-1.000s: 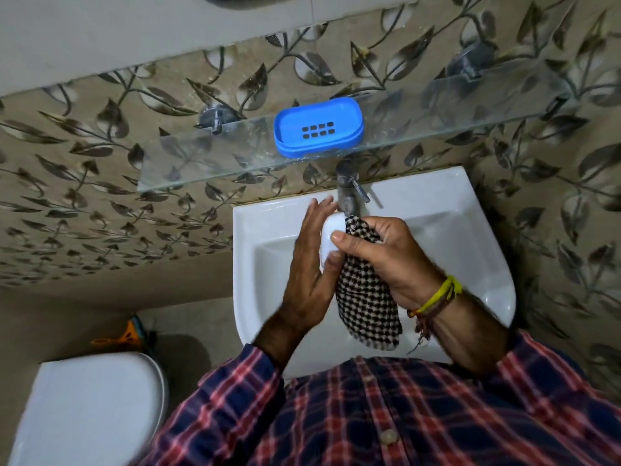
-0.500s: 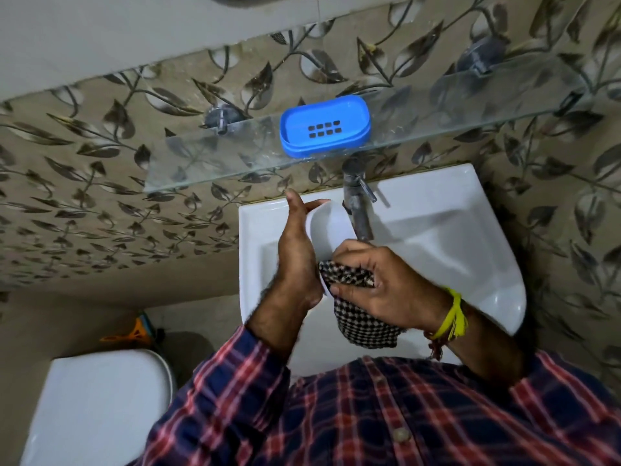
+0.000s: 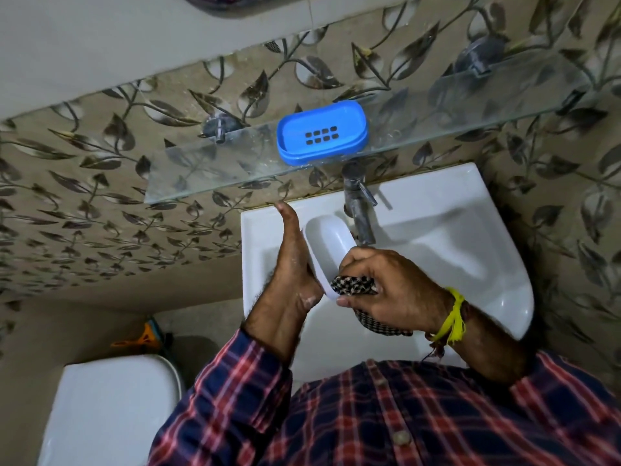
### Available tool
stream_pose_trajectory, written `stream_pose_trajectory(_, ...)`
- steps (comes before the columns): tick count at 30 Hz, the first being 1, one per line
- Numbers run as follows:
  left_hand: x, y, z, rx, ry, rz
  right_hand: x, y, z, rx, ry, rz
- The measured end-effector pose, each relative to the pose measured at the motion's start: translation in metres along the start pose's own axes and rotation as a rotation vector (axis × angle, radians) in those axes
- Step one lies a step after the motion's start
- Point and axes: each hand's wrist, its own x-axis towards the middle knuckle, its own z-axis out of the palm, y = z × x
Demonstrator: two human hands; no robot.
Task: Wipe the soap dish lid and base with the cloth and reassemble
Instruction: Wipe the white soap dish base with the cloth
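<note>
Bathroom tiles are backing a glass shelf (image 3: 201,176) carrying the blue base (image 3: 322,132). Over the sink (image 3: 497,264), the left hand (image 3: 291,264) is cradling the light, stiff, likely slippery white lid (image 3: 327,245) by its edge, fingers straight; the right hand (image 3: 389,290) is pinching the soft cloth (image 3: 353,284) against it.

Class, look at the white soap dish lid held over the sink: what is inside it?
Inside the white lid, the checked cloth gripped by the right hand fills the near end; the far end looks bare. That hand hides the surface beneath the cloth.
</note>
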Motion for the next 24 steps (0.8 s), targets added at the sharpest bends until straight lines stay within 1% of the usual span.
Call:
stream_pose_trajectory(2,0.002,-0.008,-0.001,0.093,-0.045,0.098,0.001,0.005,-0.001,0.082,0.066,0.04)
stream_pose_trajectory(4,0.005,-0.017,0.003,0.24,0.002,0.171,0.004,0.007,-0.005,0.149,0.047,0.044)
stream_pose_trajectory(6,0.008,-0.024,0.004,0.249,0.058,0.204,0.007,0.009,-0.011,0.211,-0.029,0.046)
stream_pose_trajectory(8,0.011,-0.024,0.001,0.2,0.007,0.203,0.008,0.01,-0.021,0.324,-0.061,0.104)
stream_pose_trajectory(9,0.011,-0.022,-0.001,0.175,-0.022,0.197,0.007,0.011,-0.028,0.397,-0.021,0.151)
stream_pose_trajectory(10,0.011,-0.021,-0.004,0.162,-0.034,0.197,0.006,0.012,-0.035,0.484,0.061,0.203)
stream_pose_trajectory(12,0.014,-0.02,-0.012,0.134,-0.046,0.196,0.005,0.015,-0.048,0.671,0.297,0.306)
stream_pose_trajectory(13,0.015,-0.022,-0.014,0.128,-0.054,0.189,0.005,0.015,-0.051,0.659,0.405,0.326)
stream_pose_trajectory(14,0.015,-0.025,-0.013,0.135,-0.07,0.184,0.006,0.014,-0.052,0.532,0.489,0.316)
stream_pose_trajectory(15,0.014,-0.029,-0.011,0.143,-0.097,0.185,0.009,0.011,-0.049,0.341,0.534,0.286)
stream_pose_trajectory(17,0.014,-0.038,-0.002,0.17,-0.136,0.202,0.016,-0.002,-0.029,-0.011,0.564,0.206)
stream_pose_trajectory(18,0.015,-0.042,0.002,0.184,-0.153,0.224,0.019,-0.008,-0.016,-0.113,0.561,0.177)
stream_pose_trajectory(19,0.016,-0.046,0.005,0.185,-0.171,0.256,0.022,-0.014,-0.004,-0.153,0.558,0.162)
stream_pose_trajectory(21,0.017,-0.048,0.005,0.154,-0.19,0.301,0.023,-0.02,0.012,-0.114,0.517,0.132)
stream_pose_trajectory(24,0.015,-0.042,-0.004,0.079,-0.211,0.298,0.018,-0.015,0.014,0.015,0.32,0.041)
